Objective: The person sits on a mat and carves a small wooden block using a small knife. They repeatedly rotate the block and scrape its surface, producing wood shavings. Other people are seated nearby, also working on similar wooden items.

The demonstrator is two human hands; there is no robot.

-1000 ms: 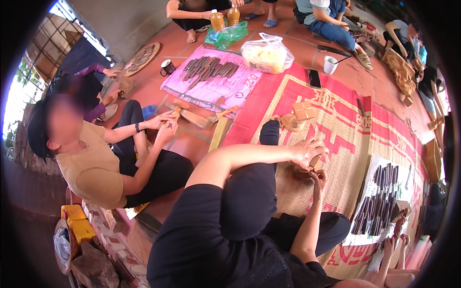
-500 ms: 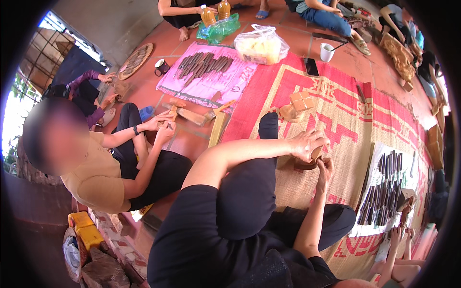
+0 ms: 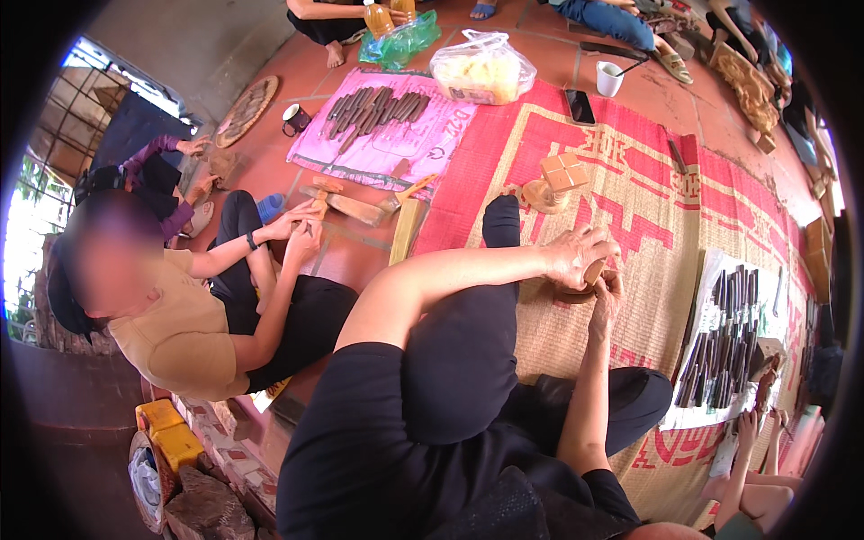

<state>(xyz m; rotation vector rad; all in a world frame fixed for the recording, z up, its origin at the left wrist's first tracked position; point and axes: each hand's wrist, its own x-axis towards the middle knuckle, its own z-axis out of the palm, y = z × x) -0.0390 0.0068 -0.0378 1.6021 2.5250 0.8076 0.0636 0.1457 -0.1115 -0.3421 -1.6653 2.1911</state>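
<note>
My left hand (image 3: 576, 261) arches over a small rounded brown wooden piece (image 3: 594, 271) and grips it from above. Close against that piece, my right hand (image 3: 609, 301) has its fingers pinched together; whatever sits between them is too small to make out. Below my hands a dark brown round wooden base (image 3: 573, 295) shows in part near the mat. Beyond them, a light wooden block with lines marked across it (image 3: 564, 171) rests on a rounded carved wooden piece (image 3: 544, 196).
Rows of dark-handled carving tools lie on a white sheet (image 3: 711, 409) at right, and more on a pink sheet (image 3: 310, 160). A phone (image 3: 580, 106) and white cup (image 3: 609, 79) stand farther off. At left a co-worker (image 3: 180, 315) handles a wooden piece.
The whole view has shifted slightly. Both my hands stay together at the brown piece, with small shifts of the fingers. The co-worker at left has tilted the head a little.
</note>
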